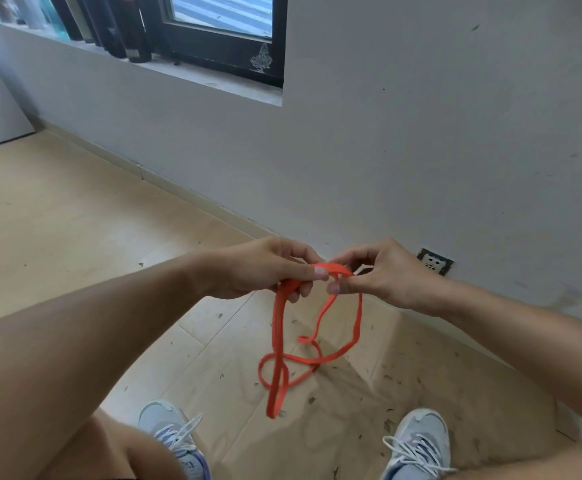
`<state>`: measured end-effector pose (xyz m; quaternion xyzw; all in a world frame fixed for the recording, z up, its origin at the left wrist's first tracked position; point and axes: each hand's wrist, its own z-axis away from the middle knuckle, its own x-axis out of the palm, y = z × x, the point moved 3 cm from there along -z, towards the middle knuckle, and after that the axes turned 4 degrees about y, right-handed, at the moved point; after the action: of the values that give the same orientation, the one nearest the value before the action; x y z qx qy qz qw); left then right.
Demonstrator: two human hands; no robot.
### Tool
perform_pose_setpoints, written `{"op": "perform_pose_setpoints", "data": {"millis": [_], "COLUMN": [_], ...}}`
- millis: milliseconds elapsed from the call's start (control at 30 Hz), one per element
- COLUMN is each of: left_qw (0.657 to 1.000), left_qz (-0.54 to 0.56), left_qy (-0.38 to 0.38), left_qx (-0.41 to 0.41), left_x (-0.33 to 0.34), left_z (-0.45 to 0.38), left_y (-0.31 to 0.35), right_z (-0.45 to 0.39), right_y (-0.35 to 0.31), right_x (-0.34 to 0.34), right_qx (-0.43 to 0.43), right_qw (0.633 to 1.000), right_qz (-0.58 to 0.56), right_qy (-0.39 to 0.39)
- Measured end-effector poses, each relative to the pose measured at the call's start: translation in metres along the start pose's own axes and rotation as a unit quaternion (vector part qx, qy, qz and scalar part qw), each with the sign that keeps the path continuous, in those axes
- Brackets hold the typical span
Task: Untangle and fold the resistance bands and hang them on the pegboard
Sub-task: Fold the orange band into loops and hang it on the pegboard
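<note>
An orange resistance band (278, 344) hangs in twisted loops from both of my hands, in front of me above the floor. My left hand (265, 268) pinches a bunched part of the band between thumb and fingers. My right hand (376, 271) pinches the band's top loop a few centimetres to the right. The lower loops cross one another and dangle between my two shoes. No pegboard is in view.
A grey wall (421, 133) stands close ahead, with a power socket (435, 261) low on it. A dark window frame (227, 39) and bottles (123, 26) on the sill are at the upper left. My grey shoes (175, 434) stand on the wood floor.
</note>
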<state>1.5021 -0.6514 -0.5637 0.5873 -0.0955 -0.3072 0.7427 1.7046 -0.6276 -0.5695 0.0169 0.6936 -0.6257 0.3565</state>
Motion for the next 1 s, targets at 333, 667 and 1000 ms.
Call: {"op": "perform_pose_setpoints", "data": {"millis": [333, 667, 1000], "left_qw": [0.981, 0.975, 0.988], "left_qz": [-0.182, -0.118, -0.111], "left_qy": [0.068, 0.166, 0.111], "left_qx": [0.026, 0.088, 0.008], "left_x": [0.003, -0.022, -0.027], "left_z": [-0.004, 0.005, 0.011], "left_y": [0.006, 0.016, -0.004], "right_z": [0.002, 0.004, 0.002], "right_y": [-0.007, 0.021, -0.013], "right_x": [-0.009, -0.015, -0.025], "right_qx": [-0.023, 0.062, 0.004], "right_qw": [0.999, 0.996, 0.999], "right_qz": [-0.019, 0.022, -0.001], "right_qy": [0.028, -0.064, 0.040]}}
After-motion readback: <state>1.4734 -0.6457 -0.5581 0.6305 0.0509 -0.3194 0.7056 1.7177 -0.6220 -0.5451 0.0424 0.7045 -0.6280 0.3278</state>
